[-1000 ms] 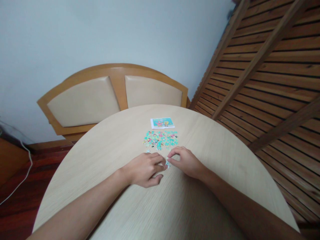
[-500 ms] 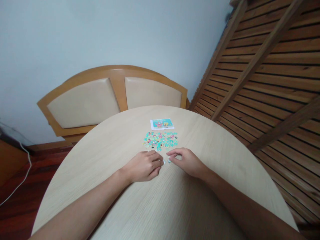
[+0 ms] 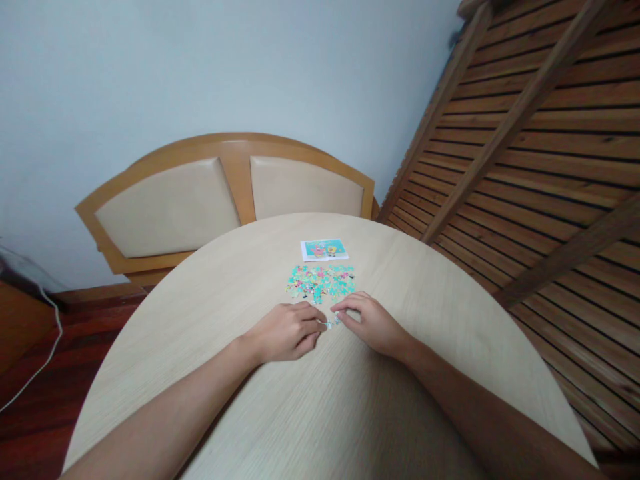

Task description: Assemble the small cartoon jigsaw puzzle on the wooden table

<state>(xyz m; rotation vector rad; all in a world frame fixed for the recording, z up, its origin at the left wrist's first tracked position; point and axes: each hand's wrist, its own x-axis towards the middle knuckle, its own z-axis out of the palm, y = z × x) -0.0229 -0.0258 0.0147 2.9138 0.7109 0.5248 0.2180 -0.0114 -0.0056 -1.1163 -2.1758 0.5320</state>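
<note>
My left hand rests on the table with its fingers curled together, the fingertips pressed on a small pale puzzle piece. Across from it, my right hand bends thumb and index finger around another small puzzle piece. The two pieces lie very close together; whether they interlock I cannot tell. Just beyond my fingers spreads a flat heap of loose puzzle pieces, mostly turquoise with some pink, yellow and dark ones. Behind the heap lies a picture card with a pink and a yellow cartoon figure on turquoise.
Everything lies on a round, pale wooden table. A wood-framed chair or bench back with cream panels stands beyond its far edge. Slatted wooden boards lean at the right. A white cable hangs at the left.
My right hand has shifted slightly left and away from me, bringing its piece closer to the one at my left fingertips. The left hand has hardly moved.
</note>
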